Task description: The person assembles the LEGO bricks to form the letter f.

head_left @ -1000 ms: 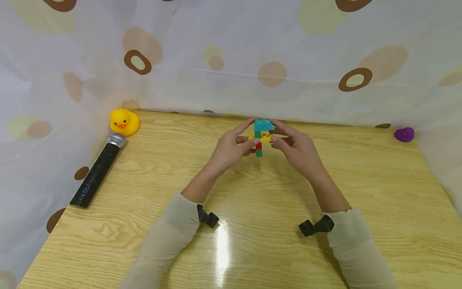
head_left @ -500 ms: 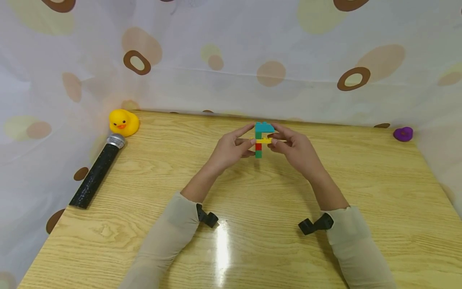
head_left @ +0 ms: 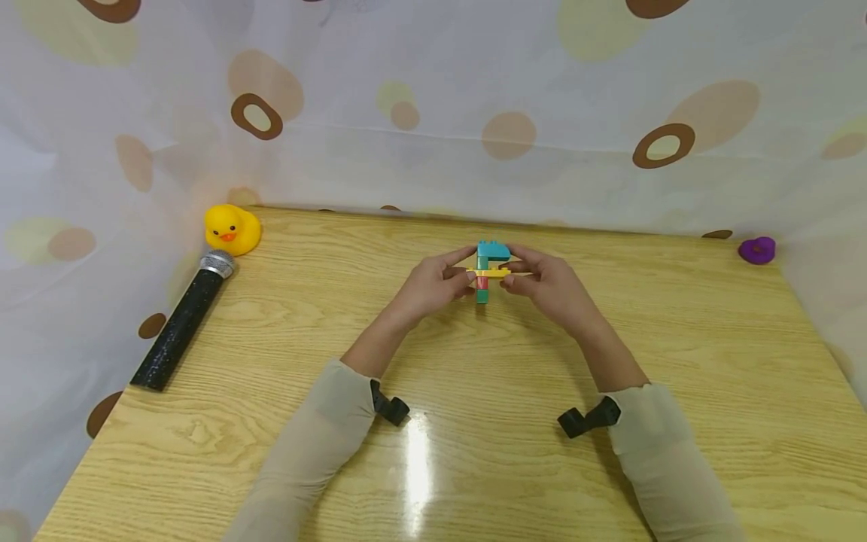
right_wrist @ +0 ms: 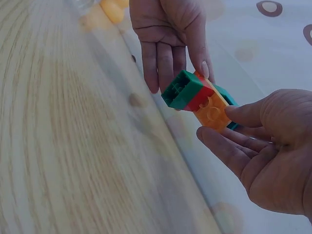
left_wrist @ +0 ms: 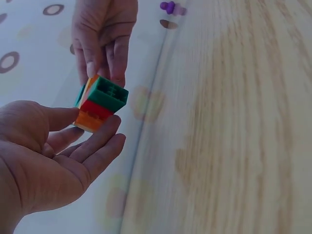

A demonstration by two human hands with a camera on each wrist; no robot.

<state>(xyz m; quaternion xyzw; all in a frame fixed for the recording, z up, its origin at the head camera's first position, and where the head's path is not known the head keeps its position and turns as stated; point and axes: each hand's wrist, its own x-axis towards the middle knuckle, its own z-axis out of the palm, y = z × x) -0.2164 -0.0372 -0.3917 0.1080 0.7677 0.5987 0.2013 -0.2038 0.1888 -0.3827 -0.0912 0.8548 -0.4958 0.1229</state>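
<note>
Both hands hold one stack of toy building bricks at the middle of the table's far part. On top is a blue brick (head_left: 494, 251) that juts right, over a green brick. Below come a yellow plate (head_left: 499, 273), a red brick (head_left: 482, 284) and a green brick (head_left: 482, 296). My left hand (head_left: 430, 287) pinches the stack's left side. With thumb and fingers, my right hand (head_left: 554, 293) grips the plate's right end. In the right wrist view the hollow underside of the lower green brick (right_wrist: 181, 90) shows, off the table.
On the far left stand a yellow rubber duck (head_left: 232, 229) and a black microphone (head_left: 183, 320) lying at a slant. A small purple object (head_left: 757, 251) sits at the far right. Behind the wooden table (head_left: 474, 452) hangs a spotted white curtain (head_left: 433, 98).
Both hands have lowered the brick stack a little in the head view. It has tipped so that its side faces the camera more. The hands keep their hold on it.
</note>
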